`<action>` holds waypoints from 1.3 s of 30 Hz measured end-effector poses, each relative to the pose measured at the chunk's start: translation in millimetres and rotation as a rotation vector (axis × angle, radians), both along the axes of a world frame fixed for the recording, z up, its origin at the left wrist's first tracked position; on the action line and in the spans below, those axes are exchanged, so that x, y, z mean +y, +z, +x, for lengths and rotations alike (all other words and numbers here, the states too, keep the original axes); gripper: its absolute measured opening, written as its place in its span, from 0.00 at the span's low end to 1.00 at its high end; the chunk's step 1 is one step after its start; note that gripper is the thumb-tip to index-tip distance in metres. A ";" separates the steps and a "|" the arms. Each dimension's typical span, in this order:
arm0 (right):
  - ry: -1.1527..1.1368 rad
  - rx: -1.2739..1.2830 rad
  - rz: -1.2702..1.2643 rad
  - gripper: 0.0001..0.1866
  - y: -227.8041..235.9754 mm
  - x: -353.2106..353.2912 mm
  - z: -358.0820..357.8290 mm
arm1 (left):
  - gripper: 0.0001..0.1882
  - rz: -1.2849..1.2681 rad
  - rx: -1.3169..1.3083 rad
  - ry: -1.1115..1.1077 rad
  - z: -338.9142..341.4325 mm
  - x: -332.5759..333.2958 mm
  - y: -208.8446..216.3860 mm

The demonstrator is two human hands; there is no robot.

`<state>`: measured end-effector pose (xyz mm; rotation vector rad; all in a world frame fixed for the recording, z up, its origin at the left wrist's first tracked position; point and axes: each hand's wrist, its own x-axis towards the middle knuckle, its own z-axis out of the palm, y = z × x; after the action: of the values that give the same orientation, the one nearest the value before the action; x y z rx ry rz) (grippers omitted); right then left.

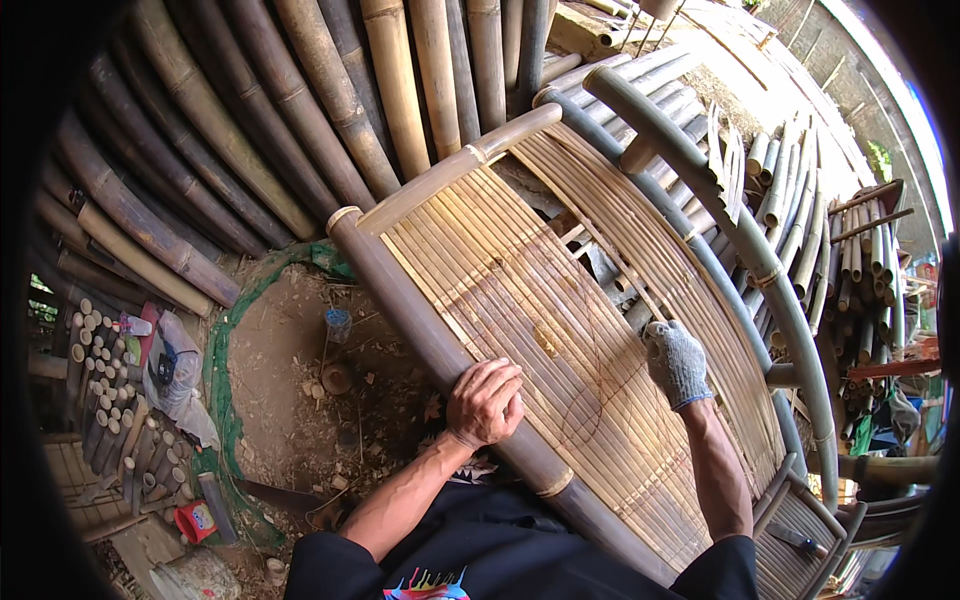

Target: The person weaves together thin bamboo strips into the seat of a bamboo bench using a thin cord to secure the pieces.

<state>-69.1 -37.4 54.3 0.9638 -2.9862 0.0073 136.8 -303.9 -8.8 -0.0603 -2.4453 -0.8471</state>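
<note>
A bamboo bench [520, 270] with a slatted seat and a curved back lies in front of me. My bare left hand [485, 402] is closed over the thick dark bamboo pole [410, 305] along the seat's near edge. In a grey knitted glove, my right hand [676, 364] is at the far side of the seat, beside a long gap in the slats. Its fingers are closed, and what they hold, if anything, is hidden. A thin reddish-brown cord [600, 385] lies in loose loops across the slats between my hands.
Thick bamboo poles [290, 90] lean in a row at the back left. Cut bamboo pieces [800, 220] are piled behind the bench. To the left are stacked short tubes [100, 370], a green net edging [215, 400], a blue cup [338, 324] and a red container [195, 521].
</note>
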 end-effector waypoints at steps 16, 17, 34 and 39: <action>0.092 -0.001 0.061 0.13 -27.2 -71.1 -31.2 | 0.08 0.035 0.017 -0.012 5.4 -2.3 -3.8; 0.077 0.006 0.095 0.13 -26.5 -75.5 -30.9 | 0.08 0.035 0.019 -0.010 6.0 -2.5 -4.7; -0.030 0.096 0.082 0.14 -51.4 -71.9 -25.8 | 0.09 0.021 0.023 -0.026 5.1 -2.7 -4.0; -0.051 0.086 0.093 0.14 -49.3 -72.7 -23.8 | 0.08 0.030 0.020 -0.019 5.0 -1.3 -5.8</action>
<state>-92.9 -110.1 5.0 0.8712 -2.9539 -0.1700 141.7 -305.3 -14.6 -0.0805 -2.4160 -0.8866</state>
